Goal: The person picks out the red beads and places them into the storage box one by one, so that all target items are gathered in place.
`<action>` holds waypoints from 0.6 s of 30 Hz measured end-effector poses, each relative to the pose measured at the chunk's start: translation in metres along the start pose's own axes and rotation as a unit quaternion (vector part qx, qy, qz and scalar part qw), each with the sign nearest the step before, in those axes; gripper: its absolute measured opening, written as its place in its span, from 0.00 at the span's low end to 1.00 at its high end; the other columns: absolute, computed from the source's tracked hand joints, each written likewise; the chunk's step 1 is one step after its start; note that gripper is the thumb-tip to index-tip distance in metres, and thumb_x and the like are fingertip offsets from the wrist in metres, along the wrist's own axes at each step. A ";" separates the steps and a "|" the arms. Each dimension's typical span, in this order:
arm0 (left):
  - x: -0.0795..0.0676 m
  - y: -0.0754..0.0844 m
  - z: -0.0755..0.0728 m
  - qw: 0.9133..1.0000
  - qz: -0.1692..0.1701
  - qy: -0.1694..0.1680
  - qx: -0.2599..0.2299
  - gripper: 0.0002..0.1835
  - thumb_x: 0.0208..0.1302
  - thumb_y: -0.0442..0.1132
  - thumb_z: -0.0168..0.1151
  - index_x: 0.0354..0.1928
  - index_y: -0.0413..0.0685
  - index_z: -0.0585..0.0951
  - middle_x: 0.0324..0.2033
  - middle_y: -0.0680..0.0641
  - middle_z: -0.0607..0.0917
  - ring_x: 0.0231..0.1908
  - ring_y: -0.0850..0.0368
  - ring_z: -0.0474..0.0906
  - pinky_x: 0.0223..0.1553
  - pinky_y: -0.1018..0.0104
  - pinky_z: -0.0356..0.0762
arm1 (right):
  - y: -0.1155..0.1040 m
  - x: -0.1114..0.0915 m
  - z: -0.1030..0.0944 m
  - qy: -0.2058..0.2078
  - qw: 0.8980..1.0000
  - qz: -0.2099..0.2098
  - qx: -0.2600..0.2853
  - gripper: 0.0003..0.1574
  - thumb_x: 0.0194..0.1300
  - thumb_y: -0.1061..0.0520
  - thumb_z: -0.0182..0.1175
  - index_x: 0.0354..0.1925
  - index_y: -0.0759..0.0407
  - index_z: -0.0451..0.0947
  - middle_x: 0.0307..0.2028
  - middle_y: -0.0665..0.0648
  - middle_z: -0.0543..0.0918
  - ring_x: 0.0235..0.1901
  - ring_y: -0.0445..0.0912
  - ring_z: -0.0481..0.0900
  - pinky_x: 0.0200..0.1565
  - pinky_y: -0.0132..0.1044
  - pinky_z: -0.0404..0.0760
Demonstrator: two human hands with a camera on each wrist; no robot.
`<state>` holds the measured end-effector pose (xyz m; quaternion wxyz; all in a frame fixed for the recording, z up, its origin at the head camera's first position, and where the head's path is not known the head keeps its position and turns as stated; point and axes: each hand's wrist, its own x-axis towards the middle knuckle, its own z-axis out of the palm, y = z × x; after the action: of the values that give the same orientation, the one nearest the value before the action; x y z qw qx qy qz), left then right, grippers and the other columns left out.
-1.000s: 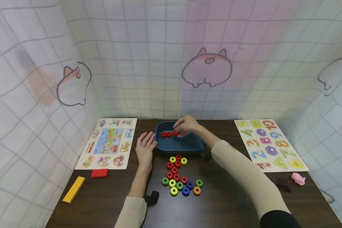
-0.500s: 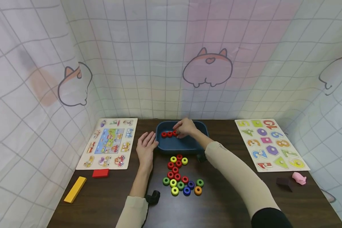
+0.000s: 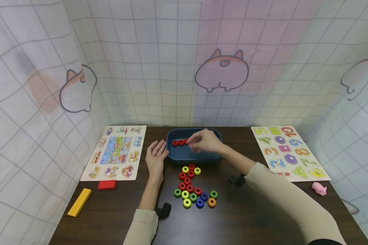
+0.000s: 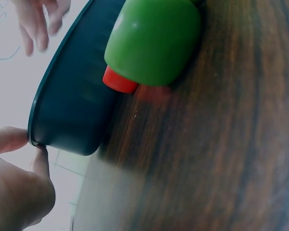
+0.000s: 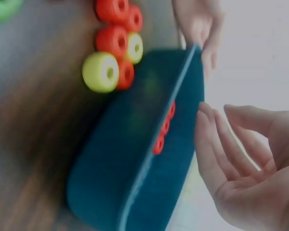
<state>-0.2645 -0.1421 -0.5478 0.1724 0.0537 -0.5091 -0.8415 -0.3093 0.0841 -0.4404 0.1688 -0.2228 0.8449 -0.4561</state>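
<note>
Three red rings [image 3: 181,142] lie in a row inside the dark blue tray [image 3: 188,158], at its left side. My right hand [image 3: 206,140] hovers over the tray just right of them, partly covering the third ring in the head view. In the right wrist view its thumb and bent fingers [image 5: 209,144] are apart, with nothing between them. My left hand [image 3: 155,161] rests against the tray's left end, fingers stretched out and thumb touching the edge. The left wrist view shows the thumb [image 4: 41,163] at the tray's rim.
In front of the tray lie several rings: red, yellow, green, blue and an orange ring [image 3: 211,202]. Puzzle boards stand left [image 3: 92,170] and right [image 3: 263,136]. A yellow block [image 3: 79,202], red block [image 3: 107,184] and pink pig [image 3: 319,189] are on the table.
My right hand has let go of the third red ring beside the other two and drawn back slightly to the right. The left hand stays at the tray's end.
</note>
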 end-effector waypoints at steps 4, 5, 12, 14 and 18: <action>0.000 0.000 0.000 1.000 -0.001 0.001 0.000 0.33 0.58 0.17 0.60 0.64 0.44 0.67 0.61 0.36 0.76 0.61 0.47 0.74 0.58 0.58 0.76 | -0.004 -0.028 0.011 -0.052 0.999 -0.003 0.002 0.09 0.63 0.61 0.66 0.42 0.54 0.86 0.37 0.57 0.88 0.37 0.55 0.87 0.38 0.49 0.87; 0.000 0.000 -0.001 1.000 -0.002 0.001 0.000 0.33 0.59 0.17 0.60 0.64 0.44 0.67 0.61 0.36 0.76 0.61 0.47 0.74 0.57 0.58 0.76 | -0.002 -0.034 0.014 -0.064 0.998 -0.003 0.000 0.09 0.62 0.61 0.67 0.42 0.54 0.86 0.36 0.57 0.88 0.36 0.56 0.86 0.37 0.49 0.87; 0.000 -0.001 -0.001 1.000 0.001 0.001 0.003 0.33 0.58 0.17 0.60 0.64 0.44 0.66 0.61 0.36 0.76 0.62 0.46 0.74 0.55 0.62 0.78 | 0.022 -0.067 0.043 -0.118 0.992 -0.004 -0.052 0.09 0.57 0.63 0.70 0.39 0.56 0.87 0.31 0.52 0.88 0.30 0.51 0.86 0.32 0.45 0.87; 0.000 -0.001 0.000 1.000 0.000 0.002 0.000 0.33 0.58 0.17 0.60 0.64 0.44 0.66 0.62 0.36 0.76 0.62 0.45 0.74 0.55 0.62 0.78 | 0.029 -0.074 0.050 -0.120 0.990 -0.005 -0.070 0.08 0.56 0.62 0.71 0.37 0.55 0.88 0.30 0.50 0.88 0.28 0.49 0.86 0.29 0.41 0.86; 0.000 0.000 0.000 1.000 0.002 0.001 -0.002 0.33 0.58 0.16 0.59 0.64 0.44 0.66 0.62 0.35 0.75 0.62 0.45 0.74 0.56 0.61 0.77 | 0.041 -0.080 0.059 -0.114 0.990 0.003 -0.079 0.09 0.55 0.59 0.72 0.37 0.53 0.87 0.28 0.49 0.88 0.25 0.46 0.85 0.26 0.37 0.84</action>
<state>-0.2642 -0.1423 -0.5482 0.1744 0.0529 -0.5073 -0.8423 -0.2223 0.1049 -0.4996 0.2477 -0.2832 0.8541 -0.3591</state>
